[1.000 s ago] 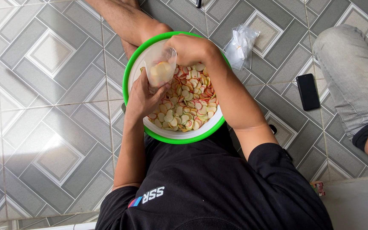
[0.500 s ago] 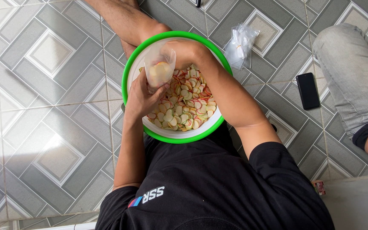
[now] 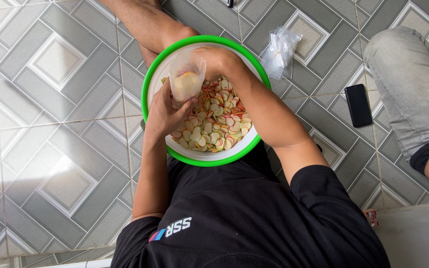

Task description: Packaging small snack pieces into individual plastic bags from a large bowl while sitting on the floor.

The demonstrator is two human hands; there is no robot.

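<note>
Both hands hold a clear bag (image 3: 187, 79) over the basin (image 3: 202, 158): left hand (image 3: 167, 111) gripping below, right hand (image 3: 219, 59) at its mouth.

Both bare forearms reach forward from short black sleeves, elbows bent and held close to the torso. The left hand (image 3: 167, 111) is cupped, palm inward, fingers and thumb curled in a firm grip. The right hand (image 3: 218, 60) bends at the wrist, knuckles up, fingers pinched together and pointing toward the left hand.
</note>
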